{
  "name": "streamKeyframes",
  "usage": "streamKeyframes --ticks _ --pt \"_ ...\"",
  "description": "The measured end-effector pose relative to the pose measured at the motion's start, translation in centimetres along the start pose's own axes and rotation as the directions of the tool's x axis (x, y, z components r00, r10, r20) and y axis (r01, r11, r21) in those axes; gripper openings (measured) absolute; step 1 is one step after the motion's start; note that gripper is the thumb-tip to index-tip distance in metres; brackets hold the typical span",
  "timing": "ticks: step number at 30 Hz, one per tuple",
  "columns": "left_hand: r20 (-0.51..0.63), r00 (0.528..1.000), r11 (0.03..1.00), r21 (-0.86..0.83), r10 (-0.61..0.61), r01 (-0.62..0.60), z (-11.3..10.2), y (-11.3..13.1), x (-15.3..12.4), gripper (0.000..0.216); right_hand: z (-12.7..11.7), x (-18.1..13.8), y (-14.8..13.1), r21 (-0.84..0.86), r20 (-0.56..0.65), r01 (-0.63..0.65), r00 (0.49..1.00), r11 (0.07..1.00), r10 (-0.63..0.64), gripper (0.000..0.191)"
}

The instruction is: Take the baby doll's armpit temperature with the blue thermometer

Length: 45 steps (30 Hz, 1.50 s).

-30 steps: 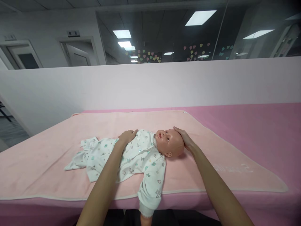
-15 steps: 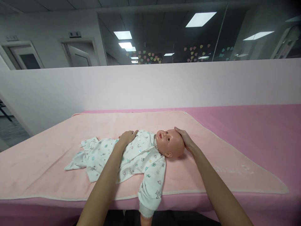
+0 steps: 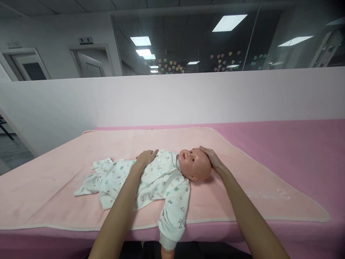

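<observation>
A baby doll (image 3: 161, 180) in a white patterned outfit lies face up, its head to the right. My left hand (image 3: 147, 157) rests flat across the far side of the doll's middle, fingers stretched out and partly hidden behind my own hand. On the crown of the doll's bald head (image 3: 198, 165), my right hand (image 3: 212, 157) lies with its fingers along the far side. One clothed doll arm (image 3: 175, 212) reaches toward me and hangs over the near edge. The doll's other arm is mostly hidden.
A peach blanket (image 3: 67, 176) with a pale border lies under the doll on a pink padded surface (image 3: 296, 151). Behind it stands a low white wall (image 3: 172, 99). Farther back are glass with heart stickers (image 3: 172, 66) and two doors (image 3: 90, 64).
My right fingers shift slightly on the doll's head, showing a little more along its far side. Doll and left hand stay in place.
</observation>
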State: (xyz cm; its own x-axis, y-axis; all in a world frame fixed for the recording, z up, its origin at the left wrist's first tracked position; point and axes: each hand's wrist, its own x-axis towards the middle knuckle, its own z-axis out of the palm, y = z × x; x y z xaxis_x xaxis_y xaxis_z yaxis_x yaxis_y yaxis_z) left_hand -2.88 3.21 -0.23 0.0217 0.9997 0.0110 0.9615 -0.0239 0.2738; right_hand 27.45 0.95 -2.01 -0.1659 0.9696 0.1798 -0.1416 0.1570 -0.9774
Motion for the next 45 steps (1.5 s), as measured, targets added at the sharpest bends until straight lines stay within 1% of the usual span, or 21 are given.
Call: streamKeyframes --ticks 4,6,7,10,11,12,16,18,20,23,24,26,29,31,32,34,37,39,42,45 --pt "-0.001 1.0 1.0 -0.004 0.011 -0.011 -0.07 0.05 -0.13 0.066 -0.41 0.36 0.33 0.015 -0.104 0.052 0.993 0.999 -0.05 0.044" --pt "-0.001 1.0 1.0 -0.005 0.011 -0.011 -0.13 0.12 -0.2 0.066 -0.31 0.27 0.26 0.015 -0.118 0.063 0.991 0.998 -0.061 0.044" --pt "-0.001 1.0 1.0 -0.004 0.009 -0.009 -0.17 0.17 -0.23 0.066 -0.18 0.17 0.18 0.008 -0.097 0.053 0.994 0.999 -0.052 0.045" --pt "0.001 1.0 1.0 -0.003 -0.002 0.002 -0.24 0.27 -0.28 0.065 0.22 -0.13 -0.07 -0.022 0.02 -0.019 1.0 1.0 0.02 0.05" --pt "0.002 1.0 1.0 -0.002 -0.003 0.003 -0.24 0.27 -0.27 0.064 0.27 -0.14 -0.08 -0.028 0.036 -0.03 0.999 0.999 0.031 0.051" --pt "0.002 1.0 1.0 -0.001 -0.003 0.003 -0.23 0.26 -0.25 0.065 0.24 -0.09 -0.04 -0.033 0.025 -0.023 0.999 0.999 0.024 0.052" --pt "-0.004 1.0 1.0 0.002 0.003 -0.003 -0.08 0.1 -0.1 0.066 -0.27 0.37 0.36 -0.024 -0.101 0.066 0.993 0.998 -0.068 0.05" --pt "-0.005 1.0 1.0 0.002 0.004 -0.004 0.0 0.0 0.0 0.066 -0.35 0.43 0.42 -0.006 -0.127 0.089 0.988 0.996 -0.089 0.05" --pt "-0.005 1.0 1.0 0.001 0.004 -0.004 0.07 -0.08 0.07 0.066 -0.15 0.26 0.27 -0.012 -0.092 0.08 0.992 0.997 -0.08 0.05" --pt "-0.003 1.0 1.0 -0.001 0.001 -0.001 0.09 -0.11 0.13 0.066 0.32 -0.11 -0.1 -0.038 0.016 0.037 0.999 0.999 -0.037 0.051" --pt "-0.003 1.0 1.0 -0.002 0.001 -0.001 0.09 -0.11 0.14 0.066 0.41 -0.17 -0.16 -0.041 0.028 0.037 0.999 0.998 -0.035 0.05" --pt "-0.003 1.0 1.0 -0.004 0.001 -0.001 0.07 -0.09 0.13 0.066 0.38 -0.12 -0.14 -0.045 -0.006 0.07 0.998 0.997 -0.07 0.047" --pt "-0.004 1.0 1.0 -0.007 0.002 -0.003 0.06 -0.09 0.12 0.065 -0.02 0.21 0.15 -0.027 -0.096 0.125 0.987 0.992 -0.127 0.043" --pt "-0.004 1.0 1.0 -0.009 0.003 -0.003 0.06 -0.1 0.1 0.065 -0.24 0.36 0.31 0.005 -0.137 0.15 0.979 0.989 -0.148 0.044" --pt "-0.004 1.0 1.0 -0.01 0.003 -0.003 0.06 -0.11 0.09 0.065 -0.26 0.38 0.34 0.013 -0.139 0.156 0.978 0.988 -0.153 0.045" --pt "-0.001 1.0 1.0 -0.014 0.002 -0.002 0.05 -0.12 0.07 0.065 -0.14 0.29 0.27 0.0 -0.095 0.138 0.986 0.99 -0.138 0.047" --pt "0.0 1.0 1.0 -0.02 -0.001 0.001 0.04 -0.12 0.04 0.066 0.23 0.05 0.11 -0.027 0.013 0.076 0.997 0.997 -0.075 0.048" --pt "-0.002 1.0 1.0 -0.025 -0.001 0.001 0.05 -0.12 0.03 0.065 0.34 0.01 0.11 -0.017 0.027 0.057 0.998 0.998 -0.056 0.048" --pt "-0.009 1.0 1.0 -0.029 0.002 -0.003 0.09 -0.14 0.05 0.065 0.09 0.19 0.31 -0.017 -0.023 0.065 0.998 0.998 -0.066 0.048" --pt "-0.014 1.0 0.999 -0.031 0.008 -0.009 0.12 -0.17 0.07 0.065 -0.37 0.51 0.58 0.004 -0.103 0.114 0.988 0.993 -0.113 0.046"
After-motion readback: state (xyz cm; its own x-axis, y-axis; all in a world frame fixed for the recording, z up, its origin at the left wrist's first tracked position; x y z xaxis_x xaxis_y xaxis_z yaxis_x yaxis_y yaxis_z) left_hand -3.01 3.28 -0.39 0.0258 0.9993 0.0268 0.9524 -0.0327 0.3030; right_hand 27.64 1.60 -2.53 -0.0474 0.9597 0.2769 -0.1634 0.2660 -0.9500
